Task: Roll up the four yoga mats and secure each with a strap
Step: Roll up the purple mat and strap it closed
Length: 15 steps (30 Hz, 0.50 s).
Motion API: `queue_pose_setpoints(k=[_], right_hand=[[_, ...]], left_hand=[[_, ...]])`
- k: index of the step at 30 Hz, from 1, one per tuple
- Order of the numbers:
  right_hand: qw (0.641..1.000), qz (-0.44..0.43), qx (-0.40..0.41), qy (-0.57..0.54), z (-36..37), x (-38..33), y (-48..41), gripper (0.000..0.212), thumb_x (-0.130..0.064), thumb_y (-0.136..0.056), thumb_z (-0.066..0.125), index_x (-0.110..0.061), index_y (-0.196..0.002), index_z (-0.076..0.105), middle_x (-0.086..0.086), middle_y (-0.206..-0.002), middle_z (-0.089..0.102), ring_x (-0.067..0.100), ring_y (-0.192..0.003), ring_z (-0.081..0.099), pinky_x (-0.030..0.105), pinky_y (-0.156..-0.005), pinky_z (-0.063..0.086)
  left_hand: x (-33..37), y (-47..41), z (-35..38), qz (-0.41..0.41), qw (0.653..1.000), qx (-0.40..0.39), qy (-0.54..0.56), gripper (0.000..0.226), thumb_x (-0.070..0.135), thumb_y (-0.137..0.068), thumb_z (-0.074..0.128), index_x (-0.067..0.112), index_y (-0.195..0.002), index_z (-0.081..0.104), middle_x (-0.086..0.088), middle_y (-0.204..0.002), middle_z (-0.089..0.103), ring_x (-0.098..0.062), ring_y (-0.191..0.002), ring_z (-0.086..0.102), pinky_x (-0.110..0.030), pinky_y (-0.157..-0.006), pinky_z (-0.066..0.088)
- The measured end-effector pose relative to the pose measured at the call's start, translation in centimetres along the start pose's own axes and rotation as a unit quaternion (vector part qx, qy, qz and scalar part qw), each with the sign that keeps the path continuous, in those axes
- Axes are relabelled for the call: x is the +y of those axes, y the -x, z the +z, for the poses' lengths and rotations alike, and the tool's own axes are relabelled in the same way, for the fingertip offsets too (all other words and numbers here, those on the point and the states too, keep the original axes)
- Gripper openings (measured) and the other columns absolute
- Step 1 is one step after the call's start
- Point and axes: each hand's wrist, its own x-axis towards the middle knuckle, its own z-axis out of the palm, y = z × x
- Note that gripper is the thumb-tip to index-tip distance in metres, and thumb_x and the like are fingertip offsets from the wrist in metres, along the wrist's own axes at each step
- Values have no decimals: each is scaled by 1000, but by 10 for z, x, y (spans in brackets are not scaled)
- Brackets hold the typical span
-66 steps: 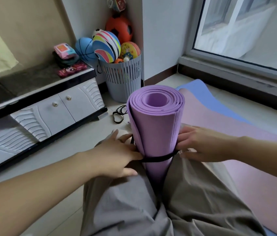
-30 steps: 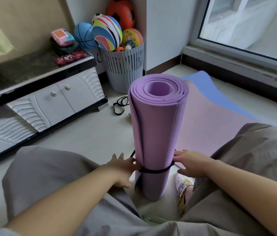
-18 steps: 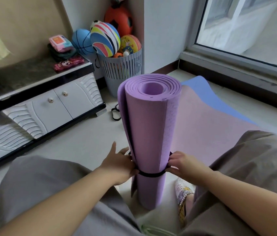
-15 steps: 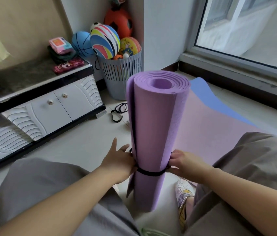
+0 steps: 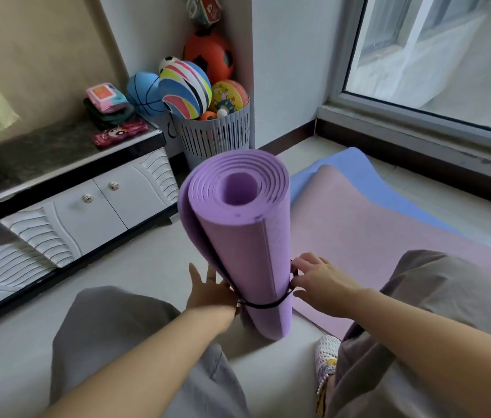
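— Purple mat [image 5: 247, 251], rolled up: how is it held?
— Left hand [image 5: 211, 292] lies flat against its side, fingers straight. Right hand [image 5: 318, 282] pinches the black strap [image 5: 264, 305] looped round its lower end. It stands upright on the floor [image 5: 147, 267] between the person's legs.
— How much is done?
— Seemingly one roll, its strap on but not yet settled. Pink mat [image 5: 374, 230] and blue mat [image 5: 343, 164] lie unrolled beside it; a fourth is not visible.
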Motion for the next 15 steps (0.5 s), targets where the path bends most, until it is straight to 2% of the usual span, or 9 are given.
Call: queue_pose_setpoints(k=[2,4,6,8,10,11,12,14,15], right_hand=[[999,-5,-37,-17,-2,4,-1,29,-31,-96,52,-27,-123,61,-4,-134,44,18,-131,30,28,-106,29],[993,2,-43,-107,-9,12,1,28,-22,-91,59,-22,-119,63,-3,-127,55,18,-124,43,30,-104,34],[980,18,44,-194,-25,20,5,26,-10,-84,65,-15,-109,69,-1,-108,66,18,-101,59,39,-94,45],[945,31,223,-238,-51,19,9,23,-3,-78,63,-10,-100,68,-4,-93,64,14,-85,60,46,-82,51],[885,12,385,-262,-92,7,15,27,-9,-78,57,-7,-104,61,-3,-102,58,15,-94,58,44,-84,51],[865,-21,424,-269,-113,-1,18,33,-14,-79,56,-5,-111,58,0,-113,54,16,-105,55,40,-90,49],[862,-61,431,-260,-131,-8,19,42,-21,-81,57,-4,-119,55,3,-124,50,18,-117,50,37,-97,45],[905,-114,368,-181,-155,-18,17,59,-38,-82,61,-8,-132,50,5,-137,46,22,-132,39,35,-109,33],[928,-121,323,-137,-161,-19,12,64,-47,-80,62,-12,-132,52,4,-139,48,24,-135,36,35,-112,29]], left_hand=[[2,1,3,8,1000,4,-1,47,40,-103,28,31,-149,27,2,-157,25,-37,-146,0,-70,-108,-4],[2,0,2,14,1000,12,4,47,40,-102,29,31,-149,29,2,-156,27,-36,-146,1,-69,-109,-5],[1,-1,-2,19,1000,9,16,48,41,-102,29,31,-149,27,2,-157,24,-36,-146,-1,-68,-109,-6],[2,-2,-5,26,999,6,21,50,41,-102,28,31,-151,23,2,-159,18,-36,-146,-3,-68,-110,-5],[4,-3,-7,36,999,9,11,51,41,-102,28,32,-151,19,1,-160,13,-37,-146,-2,-67,-110,-4],[4,-3,-8,38,999,9,2,52,41,-102,28,31,-152,18,1,-160,12,-38,-146,-2,-67,-110,-4],[6,-3,-10,39,999,8,-4,52,41,-102,28,31,-152,18,0,-160,12,-39,-146,-2,-67,-110,-3],[9,-4,-15,47,999,8,-7,52,40,-102,28,29,-152,18,0,-160,12,-40,-146,-2,-67,-110,-4],[10,-5,-16,51,999,6,-8,52,40,-102,28,29,-152,18,0,-160,13,-40,-146,-2,-67,-110,-4]])
